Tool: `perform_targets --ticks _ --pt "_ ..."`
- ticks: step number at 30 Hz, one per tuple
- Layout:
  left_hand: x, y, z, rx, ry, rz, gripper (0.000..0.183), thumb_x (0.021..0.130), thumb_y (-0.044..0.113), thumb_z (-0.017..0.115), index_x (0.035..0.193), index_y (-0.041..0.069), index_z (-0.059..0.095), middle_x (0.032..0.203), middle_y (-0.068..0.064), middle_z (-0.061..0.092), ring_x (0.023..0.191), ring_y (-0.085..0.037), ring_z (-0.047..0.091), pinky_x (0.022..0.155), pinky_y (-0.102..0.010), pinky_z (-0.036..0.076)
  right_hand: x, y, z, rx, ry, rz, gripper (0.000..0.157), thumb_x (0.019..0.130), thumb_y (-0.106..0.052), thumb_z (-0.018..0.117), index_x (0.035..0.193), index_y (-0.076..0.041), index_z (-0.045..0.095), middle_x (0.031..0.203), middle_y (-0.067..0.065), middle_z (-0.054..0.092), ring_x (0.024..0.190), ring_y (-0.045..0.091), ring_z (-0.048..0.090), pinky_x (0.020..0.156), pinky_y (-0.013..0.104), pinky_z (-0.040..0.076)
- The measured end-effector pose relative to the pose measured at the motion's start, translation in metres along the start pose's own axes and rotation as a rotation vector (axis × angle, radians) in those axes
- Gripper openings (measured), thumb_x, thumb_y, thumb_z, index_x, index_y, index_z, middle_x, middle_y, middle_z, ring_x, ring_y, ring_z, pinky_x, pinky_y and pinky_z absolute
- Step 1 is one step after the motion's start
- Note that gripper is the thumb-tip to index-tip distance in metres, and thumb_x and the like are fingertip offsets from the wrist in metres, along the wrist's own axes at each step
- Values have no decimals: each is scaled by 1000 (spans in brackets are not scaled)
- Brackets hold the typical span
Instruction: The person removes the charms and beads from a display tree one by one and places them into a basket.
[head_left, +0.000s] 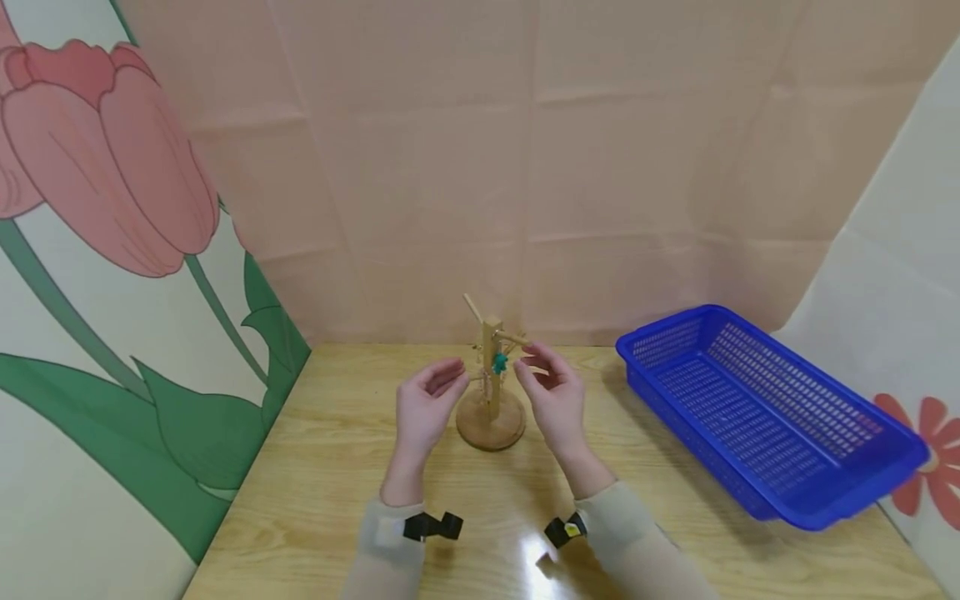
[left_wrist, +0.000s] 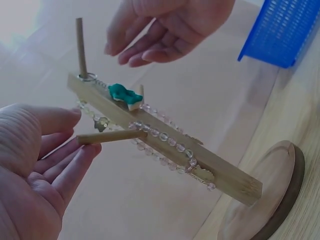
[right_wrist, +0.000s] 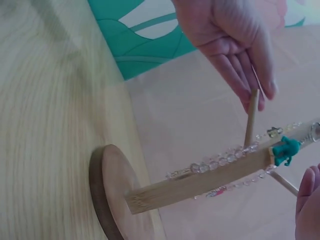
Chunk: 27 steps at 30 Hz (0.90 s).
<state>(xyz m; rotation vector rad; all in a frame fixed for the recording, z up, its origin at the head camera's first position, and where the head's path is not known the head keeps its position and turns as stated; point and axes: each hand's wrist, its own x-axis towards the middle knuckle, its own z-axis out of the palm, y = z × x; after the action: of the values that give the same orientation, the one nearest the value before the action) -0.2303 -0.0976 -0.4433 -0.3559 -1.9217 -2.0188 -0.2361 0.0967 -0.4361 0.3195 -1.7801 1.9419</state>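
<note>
A wooden peg stand [head_left: 491, 392] with a round base stands upright on the table. Strings of clear and pinkish beads [left_wrist: 172, 141] hang from its pegs. A small teal figure [left_wrist: 124, 95] dangles on a chain and ring against the post. On the left, my left hand [head_left: 427, 404] has its thumb and fingers around the end of a side peg [left_wrist: 112, 136], apparently touching it without a clear grip. My right hand [head_left: 553, 396] hovers at the stand's right, loosely bent and holding nothing, its fingers close to another peg [right_wrist: 284, 183].
A blue plastic basket [head_left: 675, 433] sits on the table to the right. Behind the table [head_left: 315, 500] hangs a pinkish cloth [head_left: 420, 167]. A tulip-printed panel [head_left: 112, 167] borders the left side, and a white flowered one [head_left: 900, 250] the right.
</note>
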Motion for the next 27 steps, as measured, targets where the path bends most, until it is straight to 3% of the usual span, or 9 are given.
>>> perform_targets --ticks 5,12,19,27 --pt "0 3 -2 -21 4 -23 29 86 -5 74 112 -14 65 111 -31 67 104 -41 67 88 -29 59 0 0 4 -36 25 -12 33 88 1 74 119 7 66 112 19 69 100 40 64 81 29 59" --pt "1 0 -2 54 36 -42 22 86 -2 76 106 -9 71 102 -21 73 93 -26 73 82 -27 61 3 3 8 -67 16 -37 34 87 1 75 119 8 65 112 24 68 98 41 63 79 29 59" --pt "2 -2 1 57 26 -42 22 86 -2 76 106 -11 70 101 -22 73 91 -27 73 82 -29 61 10 5 14 -35 24 -62 35 86 0 77 119 7 66 110 33 64 97 50 60 77 35 60" --pt "0 -3 1 59 44 -29 20 86 -2 76 103 -11 71 99 -23 73 90 -29 73 79 -28 62 11 7 26 -17 48 -81 36 84 -2 80 117 5 67 111 26 67 94 49 63 72 32 60"
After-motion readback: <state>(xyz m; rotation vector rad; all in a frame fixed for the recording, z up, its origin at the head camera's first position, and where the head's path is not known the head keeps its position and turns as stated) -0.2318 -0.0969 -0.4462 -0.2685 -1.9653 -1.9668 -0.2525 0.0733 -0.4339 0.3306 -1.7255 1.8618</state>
